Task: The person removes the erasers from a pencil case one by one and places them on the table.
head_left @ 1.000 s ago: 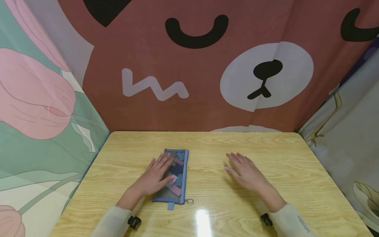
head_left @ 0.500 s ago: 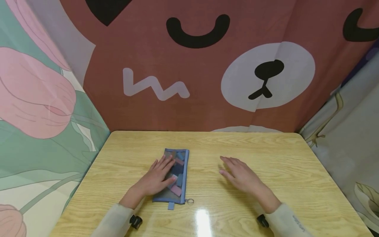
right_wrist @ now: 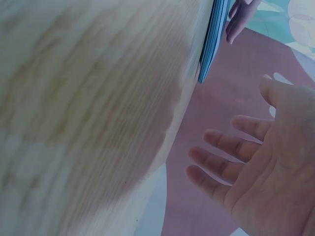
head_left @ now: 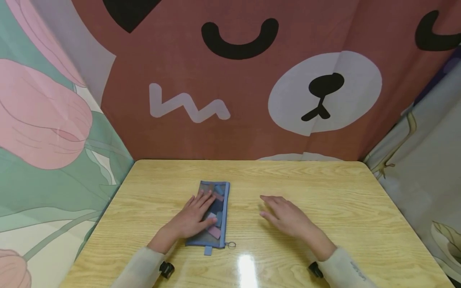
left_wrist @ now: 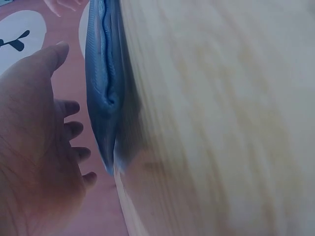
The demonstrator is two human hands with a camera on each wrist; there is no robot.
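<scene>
right hand has drifted toward the pouch, palm down, fingers extended, released.

The left forearm and right forearm slant inward from the near side. The left hand hangs palm down, fingers pointing far right, thumb out rightward. The right hand, palm down too, extends relaxed fingers far left, thumb apart.

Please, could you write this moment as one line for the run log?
left grip: hovers above pouch | right grip: above table, holds nothing | pouch: lies on table, coloured pieces inside
</scene>
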